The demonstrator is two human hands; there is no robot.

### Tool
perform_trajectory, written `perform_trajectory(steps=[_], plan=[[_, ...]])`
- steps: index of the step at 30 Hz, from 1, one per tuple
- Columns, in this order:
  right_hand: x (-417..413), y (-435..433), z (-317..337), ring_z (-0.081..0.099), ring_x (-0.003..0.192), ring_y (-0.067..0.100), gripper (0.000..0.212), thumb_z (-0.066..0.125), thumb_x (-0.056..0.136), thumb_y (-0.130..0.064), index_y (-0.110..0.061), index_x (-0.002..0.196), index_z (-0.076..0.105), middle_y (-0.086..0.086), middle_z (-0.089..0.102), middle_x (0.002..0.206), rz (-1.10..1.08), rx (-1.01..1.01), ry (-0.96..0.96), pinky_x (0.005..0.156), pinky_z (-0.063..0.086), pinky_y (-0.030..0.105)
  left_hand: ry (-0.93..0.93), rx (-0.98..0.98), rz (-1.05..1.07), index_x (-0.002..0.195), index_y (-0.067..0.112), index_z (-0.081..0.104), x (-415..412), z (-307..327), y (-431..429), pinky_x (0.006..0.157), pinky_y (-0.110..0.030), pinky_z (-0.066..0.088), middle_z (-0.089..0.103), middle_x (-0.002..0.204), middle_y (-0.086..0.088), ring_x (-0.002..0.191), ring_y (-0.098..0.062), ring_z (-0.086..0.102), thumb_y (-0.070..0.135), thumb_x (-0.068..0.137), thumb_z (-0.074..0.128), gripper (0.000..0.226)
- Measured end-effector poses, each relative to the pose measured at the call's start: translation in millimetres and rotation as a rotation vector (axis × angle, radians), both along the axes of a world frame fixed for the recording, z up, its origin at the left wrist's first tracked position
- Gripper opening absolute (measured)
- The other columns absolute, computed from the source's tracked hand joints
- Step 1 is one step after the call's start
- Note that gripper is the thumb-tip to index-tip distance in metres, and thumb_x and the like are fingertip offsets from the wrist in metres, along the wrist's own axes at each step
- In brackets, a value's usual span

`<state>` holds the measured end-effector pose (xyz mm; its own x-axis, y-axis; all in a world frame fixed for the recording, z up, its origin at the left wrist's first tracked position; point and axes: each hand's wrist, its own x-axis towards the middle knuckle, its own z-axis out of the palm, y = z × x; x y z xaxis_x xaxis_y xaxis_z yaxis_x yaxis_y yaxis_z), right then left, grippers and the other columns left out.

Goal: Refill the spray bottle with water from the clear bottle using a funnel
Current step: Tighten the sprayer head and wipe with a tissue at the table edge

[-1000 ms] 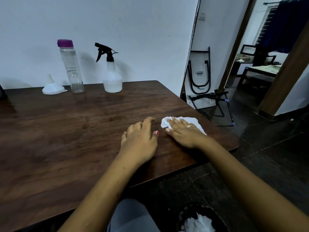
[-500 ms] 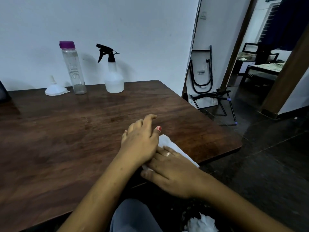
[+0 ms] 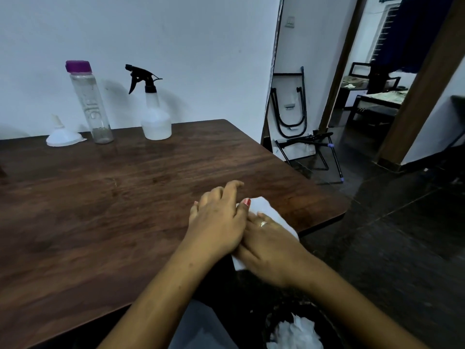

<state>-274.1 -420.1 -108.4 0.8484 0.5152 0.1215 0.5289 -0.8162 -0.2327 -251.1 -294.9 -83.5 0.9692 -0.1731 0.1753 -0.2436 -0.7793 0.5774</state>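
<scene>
At the back of the dark wooden table stand the clear bottle with a purple cap and the white spray bottle with its black trigger head on. A white funnel lies mouth-down left of the clear bottle. Far from all of these, at the table's near right edge, my right hand presses on a white tissue that hangs partly over the edge. Beside it, my left hand lies flat on the wood, with its thumb touching the tissue.
A dark bin with crumpled white paper sits on the floor below the table edge, near my lap. A folded black metal stand leans on the wall to the right. Beyond it a doorway opens onto dark floor.
My right hand has dragged the tissue from farther out on the table back to the near edge, beside my left hand. The left hand has barely moved.
</scene>
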Motion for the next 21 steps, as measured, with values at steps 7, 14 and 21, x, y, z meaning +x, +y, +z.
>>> perform_trajectory(steps=[7, 14, 21], plan=[[-6, -65, -6, 0.013, 0.143, 0.0, 0.047, 0.028, 0.1, -0.041, -0.04, 0.146, 0.021, -0.018, 0.019, 0.155, -0.198, 0.034, -0.002, 0.114, 0.005, 0.02, 0.001, 0.054, -0.043, 0.133, 0.038, 0.032, -3, -3, -8, 0.113, -0.047, 0.019, 0.042, 0.135, 0.005, 0.133, -0.019, 0.027, 0.043, 0.096, 0.031, 0.037], [30, -61, -7, 0.024, 0.143, 0.011, 0.044, 0.028, 0.101, -0.036, -0.029, 0.144, 0.033, -0.005, 0.034, 0.153, -0.359, 0.105, -0.055, 0.115, 0.015, 0.029, -0.011, 0.05, -0.057, 0.132, 0.037, 0.034, -4, 0, -28, 0.113, -0.047, 0.017, 0.042, 0.136, 0.005, 0.132, -0.018, 0.028, 0.041, 0.096, 0.031, 0.037], [-27, -51, -22, 0.058, 0.085, 0.014, 0.022, 0.047, 0.084, -0.018, -0.007, 0.086, 0.067, 0.007, 0.07, 0.089, 0.025, 0.445, -0.246, 0.078, 0.043, 0.021, -0.119, -0.021, -0.153, 0.131, 0.036, 0.036, -17, -2, -55, 0.113, -0.044, 0.018, 0.042, 0.133, 0.011, 0.13, -0.012, 0.03, 0.043, 0.095, 0.03, 0.038]])
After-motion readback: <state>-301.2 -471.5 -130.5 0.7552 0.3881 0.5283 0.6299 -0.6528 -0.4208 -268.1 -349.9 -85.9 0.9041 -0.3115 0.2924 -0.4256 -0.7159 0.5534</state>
